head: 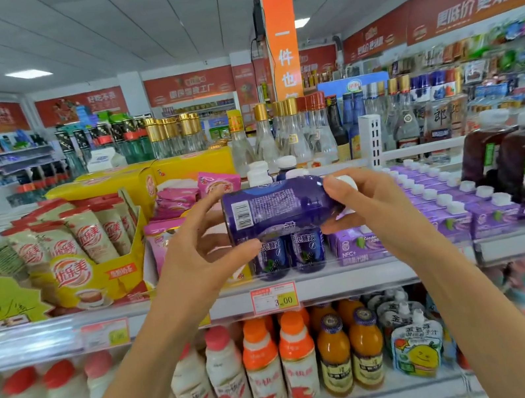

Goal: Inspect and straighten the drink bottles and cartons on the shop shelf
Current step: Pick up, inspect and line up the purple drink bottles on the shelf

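1. Head view, progress: the person holds one purple bottle (pixel 276 208) off the shelf (pixel 337 281), turned on its side with the barcode and small print facing them. I'd judge this is the inspecting part, with setting it back upright not yet done. Just beneath the hands, the other purple bottles (pixel 289 253) stand upright in a row. To the right of the right hand, the purple cartons (pixel 429 205) look lined up, though blur hides the details.

2. Head view, hands: the left hand (pixel 194 255) grips the bottle's base end, fingers curled behind it and the thumb pressed underneath. The right hand (pixel 370 205) closes round the neck by the white cap (pixel 346 181). The bottle lies level between the two hands, touching both, just above the shelf's front row.
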